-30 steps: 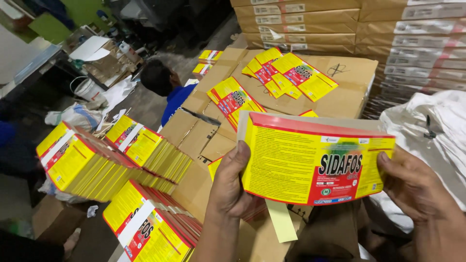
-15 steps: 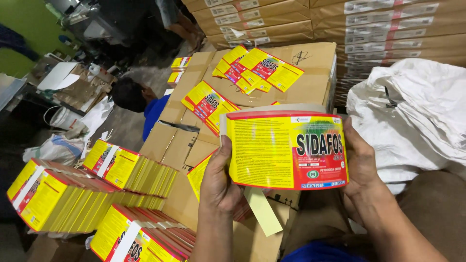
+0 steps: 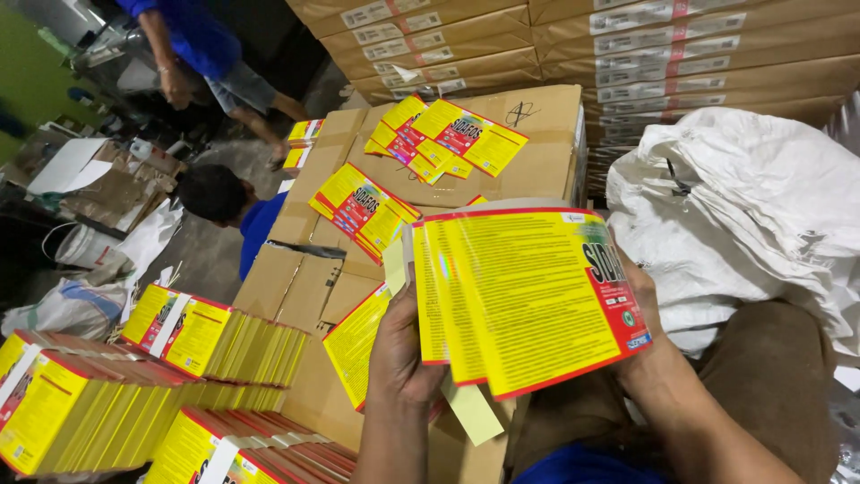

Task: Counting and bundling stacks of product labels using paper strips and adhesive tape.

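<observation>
As the left hand [image 3: 403, 354] and right hand [image 3: 640, 358] grip opposite edges of the yellow label sheets [image 3: 528, 300], fingers closed on them, these appear light and floppy. Edge holds with thumb support look soundest.

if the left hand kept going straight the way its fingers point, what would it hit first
Probably the fanned yellow labels lying on the cardboard box just beyond; the left hand points up and away, gripping the held yellow label stack. Depth is unclear.
</observation>
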